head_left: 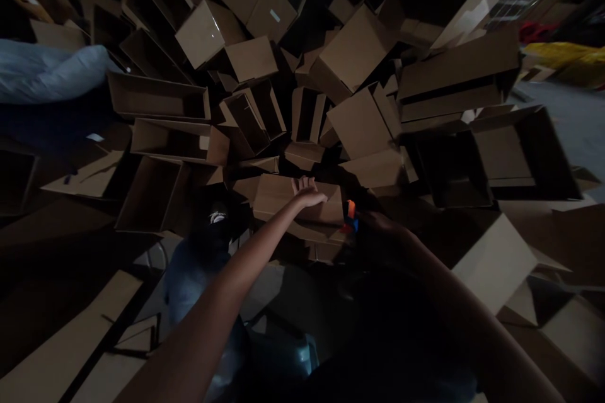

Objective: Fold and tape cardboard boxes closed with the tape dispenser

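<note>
In front of me lies a closed cardboard box [278, 197], its long side running left to right. My left hand [308, 194] rests over its top with the fingers apart, holding nothing. At the box's right end, my right hand [380, 227] is in deep shadow, closed around a small orange and blue tool [351, 213] that looks like a tape dispenser. The tool is against or very near the box end; the dark hides exact contact. Below the box, more cardboard [324, 253] shows.
Many open cardboard boxes pile up ahead, including a long one [158, 97] at left and a dark-mouthed one [454, 167] at right. A pale plastic bag [51, 69] lies far left. My jeans-clad leg [193, 277] and a bluish plastic object [302, 356] are below.
</note>
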Tool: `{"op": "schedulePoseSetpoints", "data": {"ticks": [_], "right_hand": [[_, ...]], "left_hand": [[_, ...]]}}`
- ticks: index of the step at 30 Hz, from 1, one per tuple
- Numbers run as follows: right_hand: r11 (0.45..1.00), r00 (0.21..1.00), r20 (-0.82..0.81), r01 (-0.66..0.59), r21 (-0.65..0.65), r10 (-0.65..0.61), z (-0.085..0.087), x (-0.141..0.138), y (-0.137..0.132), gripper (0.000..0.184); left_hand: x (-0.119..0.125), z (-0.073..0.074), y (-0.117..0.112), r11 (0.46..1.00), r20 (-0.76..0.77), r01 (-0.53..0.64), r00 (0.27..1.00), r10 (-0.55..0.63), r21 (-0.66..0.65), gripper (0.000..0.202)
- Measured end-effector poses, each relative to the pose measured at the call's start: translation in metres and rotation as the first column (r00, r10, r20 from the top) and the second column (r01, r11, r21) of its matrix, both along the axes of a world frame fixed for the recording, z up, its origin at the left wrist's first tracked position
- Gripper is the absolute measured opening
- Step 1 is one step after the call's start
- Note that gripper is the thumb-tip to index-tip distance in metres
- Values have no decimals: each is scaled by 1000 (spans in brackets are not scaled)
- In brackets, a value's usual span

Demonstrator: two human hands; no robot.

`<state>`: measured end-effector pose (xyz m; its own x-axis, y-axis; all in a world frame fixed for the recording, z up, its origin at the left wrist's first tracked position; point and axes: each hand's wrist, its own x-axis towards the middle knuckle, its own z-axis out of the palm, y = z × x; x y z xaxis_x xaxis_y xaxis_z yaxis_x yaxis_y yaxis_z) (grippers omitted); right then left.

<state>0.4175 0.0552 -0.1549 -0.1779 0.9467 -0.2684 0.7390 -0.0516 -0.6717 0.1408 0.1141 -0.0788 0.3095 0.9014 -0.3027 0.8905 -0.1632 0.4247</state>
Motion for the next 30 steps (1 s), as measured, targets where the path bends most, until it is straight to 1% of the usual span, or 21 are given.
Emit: {"op": "schedulePoseSetpoints", "data": {"ticks": [3,5,8,11,14,16,18,20,22,24,26,28,30], "right_hand": [[999,1000,-29,-2,-32,1,5,-5,1,62],[999,999,-36,0,-32,-1,6,-7,0,61],[999,998,-59,-7,-39,4,6,-7,-1,61],[998,997,-83,6,-59,-11,4,-4,-1,59],[999,995,-100,16,-47,-21,6,-4,-1,55],[997,996,-55,72,-29,-73,12,-6,0,52],[986,986,21,165,33,-166,20,-11,3,48],[966,975,44,208,156,-217,29,-19,6,42],[939,982,6,177,294,-187,38,-29,9,34],[914,990,-10,137,382,-144,46,-42,10,28],[909,992,40,96,406,-123,53,-56,11,28],[920,982,151,44,390,-112,58,-72,10,35],[933,954,277,4,360,-112,63,-87,7,41]], "left_hand": [[4,-3,-8,994,-33,-15,999,19,106,88],[7,-3,-13,988,-48,-34,998,42,153,93],[8,0,-17,988,-56,-35,998,44,148,98],[7,3,-16,991,-46,-21,999,27,131,98],[7,4,-15,992,-48,-23,998,29,121,97],[7,3,-14,993,-57,-24,998,30,115,97],[8,2,-14,993,-61,-25,998,32,117,96],[8,2,-15,990,-55,-31,998,39,135,94],[8,3,-16,987,-45,-44,998,52,158,92],[8,4,-17,984,-44,-54,997,62,167,91],[8,5,-17,986,-49,-58,997,66,159,90],[8,7,-18,987,-55,-55,996,64,151,90],[8,7,-19,987,-65,-50,996,61,150,89]]}}
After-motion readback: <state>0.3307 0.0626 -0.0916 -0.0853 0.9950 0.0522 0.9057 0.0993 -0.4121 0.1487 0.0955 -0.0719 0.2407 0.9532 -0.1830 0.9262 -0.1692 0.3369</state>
